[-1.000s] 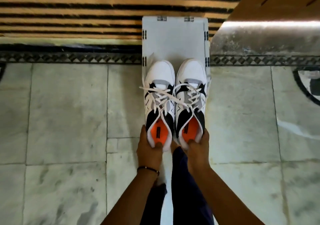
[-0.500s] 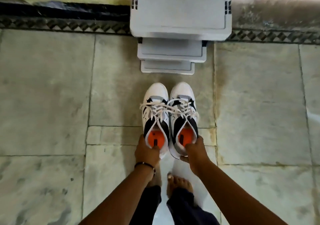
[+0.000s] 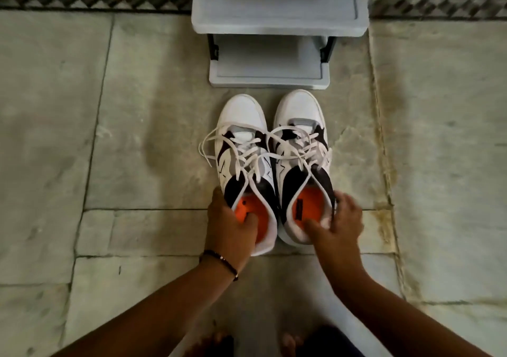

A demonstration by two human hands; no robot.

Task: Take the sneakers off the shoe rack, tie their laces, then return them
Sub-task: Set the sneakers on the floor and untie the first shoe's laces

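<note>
Sneakers [image 3: 271, 164] now down on floor [image 3: 82, 137], just before shoe rack [image 3: 270, 55], left hand [image 3: 229, 219] fingers grasping left heel, right hand [image 3: 338, 222] fingers loosened, laces [image 3: 247, 153] untied

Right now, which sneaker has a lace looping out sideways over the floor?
The left sneaker, held by the left hand. Its lace loops out past its outer edge; the right sneaker's laces stay over the shoe.

Sneakers [image 3: 271, 164] side by side on floor [image 3: 109, 137], before rack [image 3: 274, 27].

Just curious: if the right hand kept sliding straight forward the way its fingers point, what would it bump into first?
Probably the right sneaker itself: the right hand is already at its heel.
</note>
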